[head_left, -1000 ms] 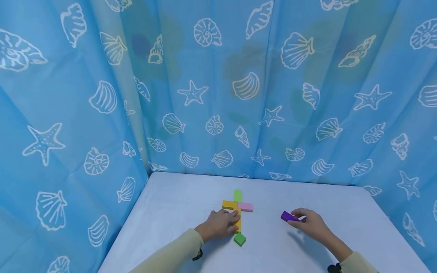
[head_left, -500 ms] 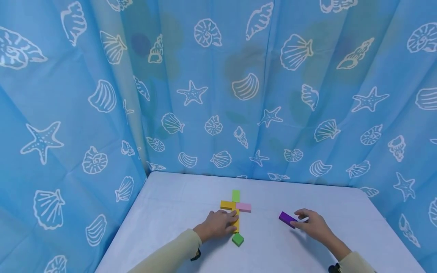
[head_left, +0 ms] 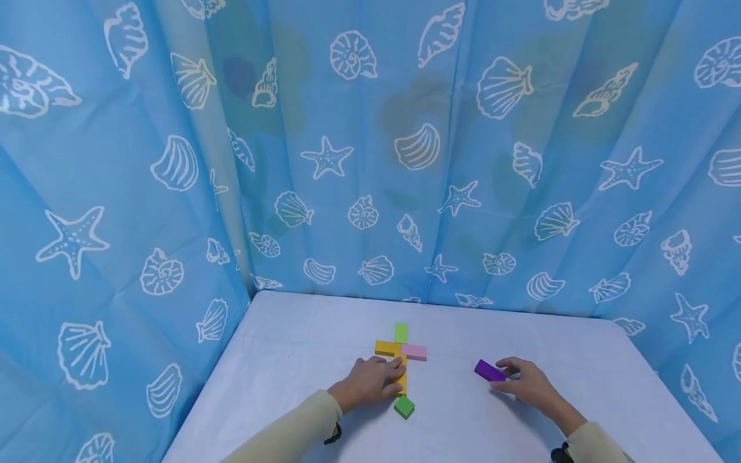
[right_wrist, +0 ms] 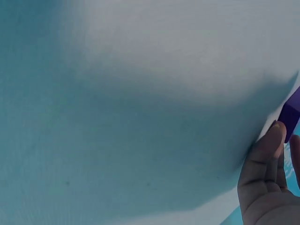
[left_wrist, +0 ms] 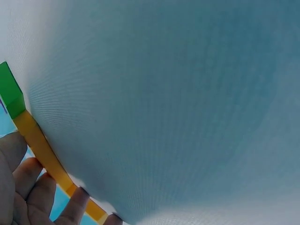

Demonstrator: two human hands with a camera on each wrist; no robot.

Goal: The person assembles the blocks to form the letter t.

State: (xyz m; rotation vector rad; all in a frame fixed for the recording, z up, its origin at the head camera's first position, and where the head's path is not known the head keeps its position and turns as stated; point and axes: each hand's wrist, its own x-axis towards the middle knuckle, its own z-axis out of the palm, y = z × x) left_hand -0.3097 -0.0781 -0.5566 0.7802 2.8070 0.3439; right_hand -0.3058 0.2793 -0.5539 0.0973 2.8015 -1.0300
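My right hand [head_left: 523, 382] pinches one end of a purple block [head_left: 489, 371] between thumb and fingers, to the right of the laid-out blocks. In the right wrist view the thumb [right_wrist: 274, 140] lies against the purple block [right_wrist: 291, 112]. My left hand [head_left: 370, 382] rests its fingers along a row of yellow blocks [head_left: 403, 384], partly covering it. From the left wrist, the fingertips lie along one side of the yellow row [left_wrist: 44, 152], with a green block [left_wrist: 10, 91] at its end. A pink block [head_left: 414, 352] and an orange-yellow block [head_left: 386, 348] form side arms.
A light green block [head_left: 401, 332] lies at the far end of the cross-shaped layout. The near green block [head_left: 404, 407] sits turned at an angle. A white cloth covers the table [head_left: 301, 334]; a blue shell-patterned curtain [head_left: 370, 161] stands behind and at the sides.
The purple block has turned in my right hand, and the fingers, spread off it half a second ago, have closed back on its end. My left hand stays on the yellow blocks.
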